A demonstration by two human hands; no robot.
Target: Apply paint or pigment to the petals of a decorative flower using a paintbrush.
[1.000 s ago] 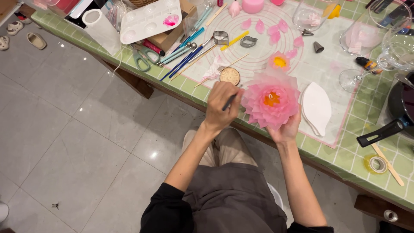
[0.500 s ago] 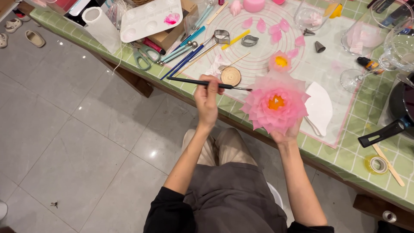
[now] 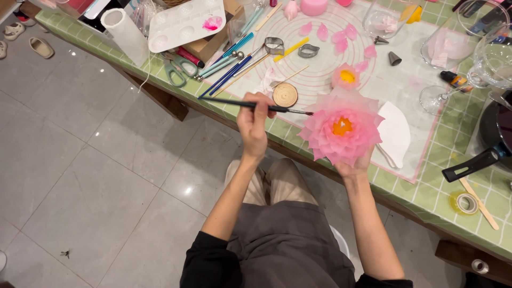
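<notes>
My left hand [image 3: 252,125] grips a thin dark paintbrush [image 3: 229,102] held level, its tip touching the upper left edge of a large pink layered flower [image 3: 341,130] with an orange centre. From underneath, my right hand [image 3: 352,168] holds up that flower over the near edge of the green tiled table [image 3: 426,192]. A small round wooden disc [image 3: 285,94] lies just beyond the brush. Farther back, a smaller pink flower [image 3: 345,76] sits on the translucent mat [image 3: 320,53] among loose pink petals.
Modelling tools and brushes [image 3: 229,64], scissors [image 3: 173,72], a white palette [image 3: 184,24] and a paper roll [image 3: 125,34] crowd the table's left. Right: glasses [image 3: 437,96], a black pan handle [image 3: 469,165], a tape roll [image 3: 468,203] and a white curved sheet [image 3: 394,133]. Grey tiled floor lies below.
My left hand drew back from the flower's face and swung the brush level, tip now at the flower's left edge. The flower stays held in my right hand.
</notes>
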